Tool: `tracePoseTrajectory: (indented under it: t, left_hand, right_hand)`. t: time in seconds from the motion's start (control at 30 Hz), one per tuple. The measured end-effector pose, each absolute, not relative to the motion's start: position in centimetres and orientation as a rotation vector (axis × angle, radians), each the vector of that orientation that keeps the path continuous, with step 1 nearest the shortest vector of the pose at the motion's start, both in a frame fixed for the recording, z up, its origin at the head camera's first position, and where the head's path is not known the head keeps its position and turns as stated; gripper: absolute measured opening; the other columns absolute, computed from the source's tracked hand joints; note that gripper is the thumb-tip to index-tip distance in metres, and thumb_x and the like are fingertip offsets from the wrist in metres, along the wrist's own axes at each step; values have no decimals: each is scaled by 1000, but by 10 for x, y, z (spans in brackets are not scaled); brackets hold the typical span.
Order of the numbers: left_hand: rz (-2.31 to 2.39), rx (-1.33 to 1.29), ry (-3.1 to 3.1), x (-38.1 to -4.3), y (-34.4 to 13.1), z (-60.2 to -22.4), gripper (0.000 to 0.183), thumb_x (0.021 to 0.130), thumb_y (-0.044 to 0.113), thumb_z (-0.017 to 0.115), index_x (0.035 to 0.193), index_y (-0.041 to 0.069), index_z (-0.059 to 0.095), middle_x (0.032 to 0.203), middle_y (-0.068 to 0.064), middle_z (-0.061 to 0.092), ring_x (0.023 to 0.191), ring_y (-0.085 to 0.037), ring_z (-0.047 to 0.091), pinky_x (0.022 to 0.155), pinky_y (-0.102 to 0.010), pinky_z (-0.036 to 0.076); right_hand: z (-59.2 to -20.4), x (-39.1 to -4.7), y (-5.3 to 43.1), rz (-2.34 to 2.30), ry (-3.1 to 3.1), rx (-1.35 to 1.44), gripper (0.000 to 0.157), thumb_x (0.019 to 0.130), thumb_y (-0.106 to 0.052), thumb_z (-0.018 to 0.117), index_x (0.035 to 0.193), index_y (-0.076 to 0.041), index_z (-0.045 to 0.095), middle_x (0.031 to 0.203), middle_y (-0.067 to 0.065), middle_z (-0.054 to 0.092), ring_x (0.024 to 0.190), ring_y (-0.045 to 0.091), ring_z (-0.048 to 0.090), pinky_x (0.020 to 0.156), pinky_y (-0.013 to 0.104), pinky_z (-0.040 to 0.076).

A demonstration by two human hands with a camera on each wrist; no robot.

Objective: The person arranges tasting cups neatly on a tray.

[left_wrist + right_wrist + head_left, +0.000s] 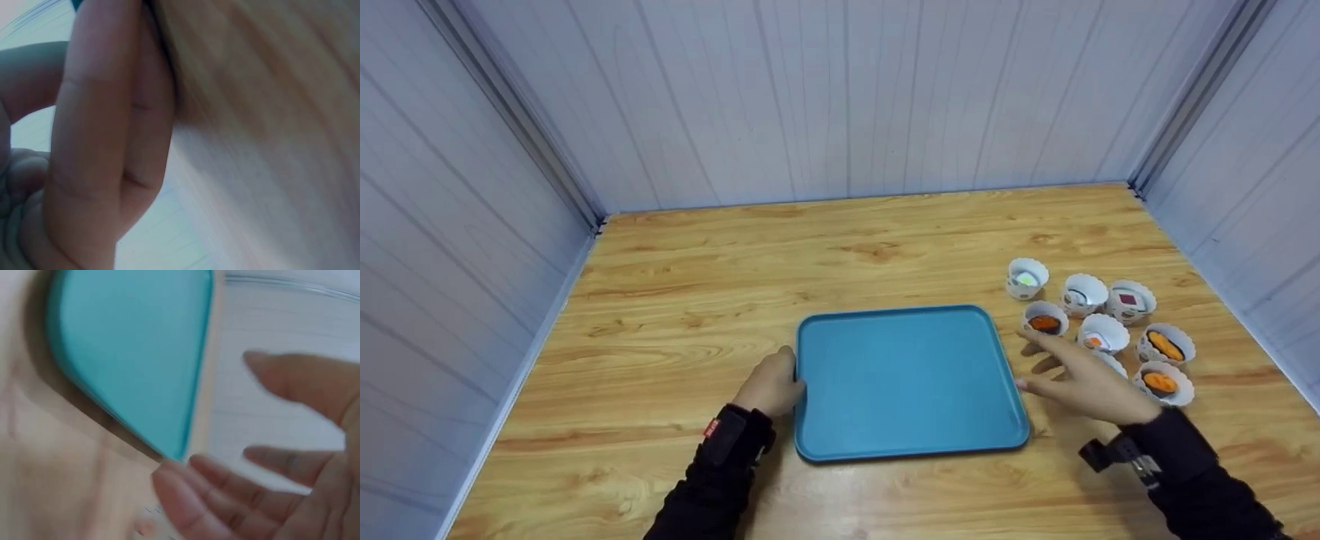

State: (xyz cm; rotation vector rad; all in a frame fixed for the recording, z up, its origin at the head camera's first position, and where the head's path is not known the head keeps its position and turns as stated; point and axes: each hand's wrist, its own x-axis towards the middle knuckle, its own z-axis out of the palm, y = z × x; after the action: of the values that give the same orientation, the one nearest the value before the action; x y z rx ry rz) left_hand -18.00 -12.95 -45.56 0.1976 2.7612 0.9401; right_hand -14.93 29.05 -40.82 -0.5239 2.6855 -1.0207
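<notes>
A blue rectangular tray lies on the wooden table in front of me. My left hand grips its left edge, thumb at the rim and fingers curled at the outer side; in the left wrist view the hand fills much of the picture and hides most of the tray. Just past the tray's right edge, my right hand hovers with fingers spread and nothing held. The right wrist view shows that hand with the thumb apart from the fingers and the tray beyond them.
Several white scalloped paper cups stand to the right, among them one with a dark-orange piece, one with a pale piece and one with an orange-topped piece. My right hand partly covers another cup. Panelled walls border the table.
</notes>
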Motion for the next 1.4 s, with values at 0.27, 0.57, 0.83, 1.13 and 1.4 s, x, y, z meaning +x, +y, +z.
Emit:
tracePoseTrajectory:
  t: [0.27, 0.57, 0.83, 1.13, 1.4]
  left_hand:
    - [930, 206, 2773, -180, -129, -455, 38, 84, -2, 54, 119, -16, 51, 84, -12, 53, 71, -23, 48, 63, -33, 41]
    - [914, 146, 2769, -179, -127, -455, 50, 86, -1, 54, 131, -20, 44, 110, -27, 62, 84, -26, 55, 77, -39, 49]
    - [924, 161, 2774, -179, -127, -456, 45, 85, -2, 53, 126, -19, 47, 102, -23, 61, 82, -25, 53, 76, -39, 48]
    - [927, 168, 2783, -178, -129, -456, 41, 84, -2, 54, 122, -18, 50, 95, -20, 61, 78, -25, 52, 72, -38, 47]
    - [941, 218, 2784, -178, -129, -455, 45, 84, -3, 53, 125, -20, 47, 94, -18, 59, 77, -24, 50, 71, -37, 45]
  right_hand:
    - [-398, -134, 327, -1163, 3038, -515, 90, 86, -18, 74, 156, -30, 20, 155, 17, 32, 129, 7, 45, 87, 5, 40]
    - [-412, -123, 378, -1338, 3061, -7, 110, 84, -20, 76, 157, -32, -5, 163, 20, -5, 138, 62, 7, 105, 35, 44]
    - [-433, -117, 411, -1137, 3000, 256, 116, 86, -37, 73, 155, -15, -17, 156, 33, -17, 136, 65, -4, 96, 83, 8]
    - [-446, -128, 426, -1104, 2775, 399, 120, 88, -46, 69, 150, 1, -23, 150, 44, -4, 132, 66, 15, 102, 72, 25]
    - [-450, -128, 425, -982, 2815, 336, 113, 89, -43, 67, 149, 11, -12, 143, 47, 22, 125, 63, 31, 88, 43, 48]
